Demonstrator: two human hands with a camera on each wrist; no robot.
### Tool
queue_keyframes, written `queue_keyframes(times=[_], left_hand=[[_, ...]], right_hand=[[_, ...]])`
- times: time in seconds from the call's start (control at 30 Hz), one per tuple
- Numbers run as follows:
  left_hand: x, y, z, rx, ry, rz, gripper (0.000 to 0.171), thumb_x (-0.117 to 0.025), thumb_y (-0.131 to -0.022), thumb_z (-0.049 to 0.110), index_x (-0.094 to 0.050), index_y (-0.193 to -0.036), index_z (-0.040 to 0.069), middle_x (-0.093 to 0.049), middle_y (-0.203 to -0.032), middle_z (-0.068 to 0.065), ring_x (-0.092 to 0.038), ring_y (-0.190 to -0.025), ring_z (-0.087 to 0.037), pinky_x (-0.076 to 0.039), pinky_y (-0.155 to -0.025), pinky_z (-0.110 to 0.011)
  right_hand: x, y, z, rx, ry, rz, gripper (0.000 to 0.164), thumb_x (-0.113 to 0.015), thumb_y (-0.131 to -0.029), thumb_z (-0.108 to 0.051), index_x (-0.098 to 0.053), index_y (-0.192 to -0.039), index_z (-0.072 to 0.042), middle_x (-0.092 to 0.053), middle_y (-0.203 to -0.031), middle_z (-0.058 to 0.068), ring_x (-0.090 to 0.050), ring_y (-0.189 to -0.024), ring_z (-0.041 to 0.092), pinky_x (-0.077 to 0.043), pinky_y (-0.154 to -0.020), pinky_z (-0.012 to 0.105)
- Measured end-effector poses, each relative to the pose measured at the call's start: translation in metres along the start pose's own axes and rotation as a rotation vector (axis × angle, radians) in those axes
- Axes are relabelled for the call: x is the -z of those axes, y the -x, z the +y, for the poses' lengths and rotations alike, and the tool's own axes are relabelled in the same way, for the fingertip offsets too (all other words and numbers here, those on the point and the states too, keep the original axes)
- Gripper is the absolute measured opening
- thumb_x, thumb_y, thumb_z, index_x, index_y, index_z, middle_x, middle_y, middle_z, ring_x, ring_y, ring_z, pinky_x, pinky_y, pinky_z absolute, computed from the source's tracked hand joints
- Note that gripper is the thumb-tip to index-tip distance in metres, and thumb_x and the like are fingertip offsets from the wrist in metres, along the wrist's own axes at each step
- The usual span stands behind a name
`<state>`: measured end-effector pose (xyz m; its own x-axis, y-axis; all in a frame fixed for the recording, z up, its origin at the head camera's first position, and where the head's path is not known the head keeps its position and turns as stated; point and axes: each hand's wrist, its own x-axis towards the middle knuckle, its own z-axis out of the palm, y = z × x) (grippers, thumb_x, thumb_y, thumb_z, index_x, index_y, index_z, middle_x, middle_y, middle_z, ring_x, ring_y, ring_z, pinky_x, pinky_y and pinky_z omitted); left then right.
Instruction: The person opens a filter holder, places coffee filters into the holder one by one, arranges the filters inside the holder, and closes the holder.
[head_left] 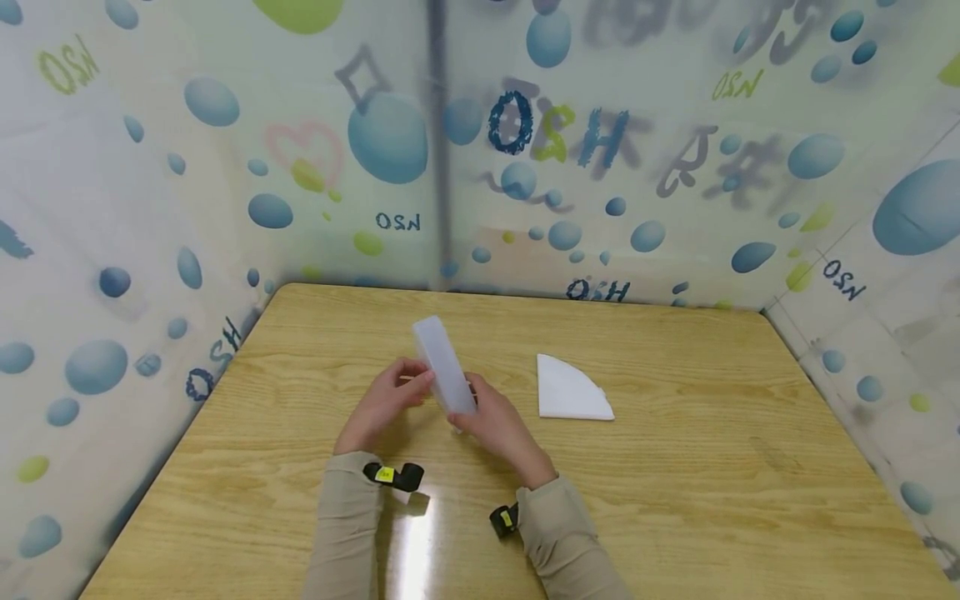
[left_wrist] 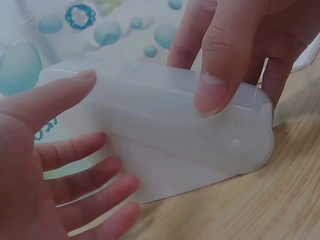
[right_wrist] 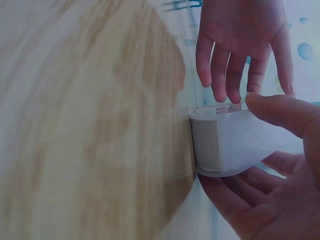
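Note:
A translucent white plastic case (head_left: 446,367) with rounded corners stands tilted over the table, in front of the body. Something white and flat, like a stack of paper, shows through its wall in the left wrist view. My right hand (head_left: 501,423) grips the near end, thumb on one face and fingers on the opposite one. On the other side, my left hand (head_left: 382,406) is held close with its fingers loosely extended; its thumb overlaps the case's upper edge in the left wrist view. To the right lies a white quarter-circle piece (head_left: 572,390), flat like folded paper.
The wooden table (head_left: 712,467) reaches to a patterned curtain (head_left: 660,125) at the back, with more of it along both sides. Small black cameras (head_left: 405,477) are strapped at the wrists, over beige sleeves (head_left: 348,525).

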<state>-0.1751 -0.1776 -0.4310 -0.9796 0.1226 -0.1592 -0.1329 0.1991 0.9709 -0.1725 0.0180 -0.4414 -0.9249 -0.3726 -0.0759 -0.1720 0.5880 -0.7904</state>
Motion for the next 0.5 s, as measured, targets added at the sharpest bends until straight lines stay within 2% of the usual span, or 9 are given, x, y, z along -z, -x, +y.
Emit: queue_keyframes(times=[0.13, 0.2, 0.37, 0.5], left_hand=[[0.001, 0.006, 0.012, 0.019, 0.040, 0.060, 0.052, -0.061, -0.088, 0.033, -0.041, -0.126, 0.003, -0.040, -0.133, -0.015, -0.043, -0.122, -0.031, -0.039, -0.097, -0.047], [0.002, 0.007, 0.013, 0.016, 0.038, 0.094, 0.057, -0.062, -0.088, 0.034, -0.036, -0.130, 0.005, -0.035, -0.139, -0.013, -0.038, -0.127, -0.031, -0.036, -0.099, -0.048], [0.005, -0.002, -0.001, -0.034, 0.042, 0.149, 0.069, -0.066, -0.083, 0.039, -0.030, -0.135, 0.012, -0.030, -0.143, -0.007, -0.028, -0.133, -0.029, -0.030, -0.103, -0.047], [0.008, -0.006, -0.011, -0.095, 0.009, 0.146, 0.075, -0.065, -0.083, 0.043, -0.026, -0.141, 0.016, -0.031, -0.143, -0.007, -0.027, -0.134, -0.027, -0.025, -0.106, -0.047]], right_hand=[[0.000, 0.001, -0.001, -0.005, 0.009, -0.010, 0.064, -0.066, -0.083, -0.029, -0.037, -0.138, -0.014, -0.053, -0.128, 0.008, -0.053, -0.111, 0.025, -0.045, -0.089, 0.045], [0.001, 0.001, -0.002, -0.005, 0.014, -0.019, 0.064, -0.066, -0.083, -0.029, -0.037, -0.138, -0.014, -0.053, -0.129, 0.008, -0.053, -0.111, 0.025, -0.045, -0.089, 0.045], [0.003, 0.003, -0.004, 0.011, 0.031, -0.037, 0.064, -0.066, -0.084, -0.029, -0.037, -0.138, -0.013, -0.053, -0.128, 0.008, -0.054, -0.110, 0.024, -0.045, -0.088, 0.044], [0.003, 0.003, -0.003, 0.040, 0.057, -0.046, 0.063, -0.065, -0.083, -0.027, -0.038, -0.137, -0.011, -0.054, -0.126, 0.009, -0.054, -0.107, 0.024, -0.046, -0.085, 0.043]])
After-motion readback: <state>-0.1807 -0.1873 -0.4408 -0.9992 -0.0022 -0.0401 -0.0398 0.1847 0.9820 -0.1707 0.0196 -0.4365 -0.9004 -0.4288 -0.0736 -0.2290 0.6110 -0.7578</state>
